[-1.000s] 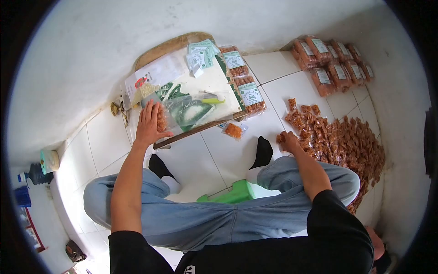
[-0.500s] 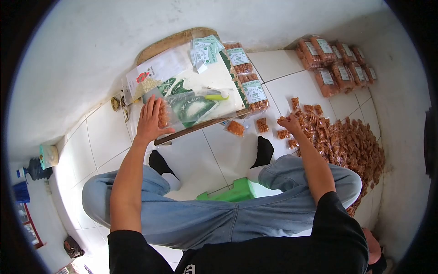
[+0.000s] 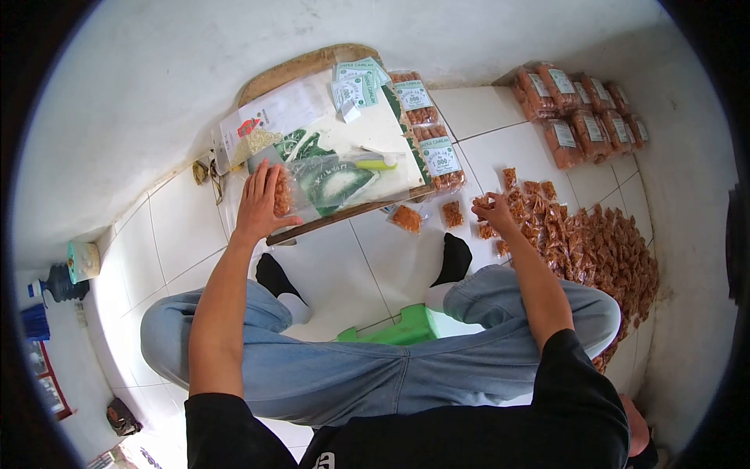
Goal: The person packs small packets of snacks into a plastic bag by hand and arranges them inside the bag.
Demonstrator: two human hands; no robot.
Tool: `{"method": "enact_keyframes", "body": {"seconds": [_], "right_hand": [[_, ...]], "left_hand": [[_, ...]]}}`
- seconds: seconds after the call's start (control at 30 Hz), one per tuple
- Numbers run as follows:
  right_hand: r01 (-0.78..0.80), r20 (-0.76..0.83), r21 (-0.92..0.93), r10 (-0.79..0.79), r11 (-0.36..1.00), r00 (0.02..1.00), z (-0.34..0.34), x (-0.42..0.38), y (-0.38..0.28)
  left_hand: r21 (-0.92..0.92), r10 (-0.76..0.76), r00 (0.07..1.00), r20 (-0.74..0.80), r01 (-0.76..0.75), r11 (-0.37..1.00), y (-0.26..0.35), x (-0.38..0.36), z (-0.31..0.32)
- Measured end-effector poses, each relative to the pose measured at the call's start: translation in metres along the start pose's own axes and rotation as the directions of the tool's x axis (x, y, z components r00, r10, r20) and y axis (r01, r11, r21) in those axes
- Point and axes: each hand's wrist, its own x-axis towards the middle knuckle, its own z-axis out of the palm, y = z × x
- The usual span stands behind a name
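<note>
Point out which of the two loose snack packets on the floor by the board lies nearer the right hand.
The right-hand packet: it lies closer to the right hand, while the other packet sits further left, below the board's edge.

White tiled floor (image 3: 328,270) with thin dark grout lines meets plain white walls (image 3: 156,86), scuffed near the base — even daylight, soft shadows. A green plastic stool (image 3: 394,332) stands on the tiles; at far left, a blue-capped water jug (image 3: 55,288) — a low board tabletop (image 3: 375,129) against the wall.
</note>
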Motion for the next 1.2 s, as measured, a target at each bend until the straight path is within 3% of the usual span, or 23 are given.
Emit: {"method": "enact_keyframes", "body": {"seconds": [0.03,0.1,0.2,0.33,0.43,0.5,0.53,0.6,0.63,0.7,0.73,0.8,0.83,0.9,1.03,1.07,1.1,1.13,1.17,1.2], "right_hand": [[0.000,0.000,0.000,0.000,1.000,1.000,0.001,0.010,0.011],[-0.095,0.126,-0.172,0.117,0.981,0.985,0.005,0.028,0.030],[-0.106,0.153,-0.207,0.139,0.973,0.978,0.014,0.007,-0.007],[0.023,0.193,-0.112,-0.001,0.993,0.981,0.033,0.018,0.011],[0.002,0.216,-0.184,0.039,0.983,0.976,0.043,0.026,0.025],[0.028,0.129,-0.391,0.024,0.920,0.991,0.051,0.026,0.024],[0.031,0.131,-0.391,0.023,0.920,0.991,0.049,0.022,0.019],[0.004,0.443,-0.149,0.063,0.989,0.895,0.045,0.017,0.011],[0.008,0.444,-0.149,0.060,0.989,0.894,0.048,0.019,0.012],[0.015,0.250,-0.523,0.136,0.852,0.959,0.055,0.020,0.014],[0.019,0.254,-0.522,0.134,0.853,0.958,0.058,0.017,0.019],[0.302,0.197,-0.786,-0.246,0.539,0.949,0.062,0.007,0.026],[0.310,0.202,-0.785,-0.251,0.536,0.947,0.063,0.005,0.026],[0.208,0.228,-0.573,-0.089,0.792,0.970,0.061,0.003,0.022],[0.228,0.271,-0.505,-0.098,0.832,0.957,0.055,0.010,0.032],[0.236,0.279,-0.509,-0.101,0.828,0.955,0.051,0.006,0.017],[0.188,0.424,-0.395,-0.003,0.899,0.906,0.042,-0.004,-0.014],[0.111,0.566,-0.287,0.075,0.951,0.821,0.034,-0.013,-0.046],[0.121,0.572,-0.293,0.072,0.948,0.817,0.030,-0.017,-0.069],[0.075,0.647,-0.253,0.111,0.964,0.754,0.025,-0.020,-0.091]], "left_hand": [[0.000,0.000,1.000,0.000,0.000,1.000,0.000,0.000,0.000],[-0.010,-0.004,1.000,0.001,0.004,1.000,0.000,0.000,-0.001],[-0.031,-0.009,1.000,0.005,0.009,0.999,0.001,-0.003,-0.003],[-0.034,0.012,1.000,-0.017,-0.012,0.999,0.005,-0.005,-0.005],[-0.059,0.028,0.999,-0.039,-0.031,0.998,0.009,-0.006,-0.008],[-0.069,0.044,0.997,-0.058,-0.048,0.997,0.011,-0.008,-0.010],[-0.068,0.041,0.997,-0.059,-0.045,0.997,0.011,-0.009,-0.010],[-0.056,0.040,0.996,-0.079,-0.045,0.997,0.013,-0.011,-0.012],[-0.054,0.037,0.996,-0.081,-0.042,0.998,0.013,-0.011,-0.013],[-0.046,0.054,0.991,-0.120,-0.060,0.997,0.016,-0.012,-0.016],[-0.043,0.051,0.991,-0.120,-0.057,0.997,0.018,-0.012,-0.019],[-0.039,0.046,0.985,-0.164,-0.054,0.998,0.022,-0.009,-0.022],[-0.037,0.040,0.985,-0.167,-0.047,0.998,0.026,-0.005,-0.023],[-0.124,0.001,0.926,-0.378,-0.052,0.991,0.037,0.006,-0.023],[-0.213,-0.015,0.867,-0.499,-0.106,0.971,0.087,0.040,-0.050],[-0.246,-0.024,0.807,-0.590,-0.152,0.957,0.103,0.048,-0.054],[-0.273,-0.040,0.738,-0.674,-0.199,0.941,0.119,0.054,-0.056],[-0.314,-0.039,0.728,-0.685,-0.246,0.917,0.135,0.056,-0.058],[-0.352,-0.037,0.717,-0.696,-0.296,0.888,0.152,0.057,-0.059],[-0.360,0.025,0.715,-0.699,-0.382,0.851,0.168,0.057,-0.054]]}}
